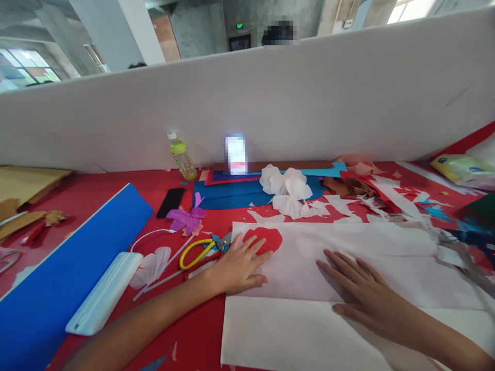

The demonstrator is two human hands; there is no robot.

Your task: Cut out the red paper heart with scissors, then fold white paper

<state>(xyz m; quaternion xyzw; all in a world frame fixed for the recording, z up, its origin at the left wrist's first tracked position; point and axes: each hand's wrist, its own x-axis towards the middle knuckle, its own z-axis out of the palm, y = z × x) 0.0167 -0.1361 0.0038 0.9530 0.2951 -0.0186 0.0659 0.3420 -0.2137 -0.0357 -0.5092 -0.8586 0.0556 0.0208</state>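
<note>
A large sheet of thin white tissue paper (371,257) lies folded on the red table. My left hand (237,265) rests flat on its left end, fingers spread, fingertips near a red paper shape (266,238) that shows under the sheet. My right hand (363,291) lies flat on the sheet's middle, fingers stretched out along the fold. Neither hand holds anything. Yellow-handled scissors (201,250) lie just left of my left hand.
A white power bank (104,293) with a cable, a blue paper sheet (62,273), a purple paper flower (187,219), a black phone (170,202), a green bottle (181,159), white tissue flowers (288,190) and paper scraps (371,198) lie about. A white partition (270,103) stands behind.
</note>
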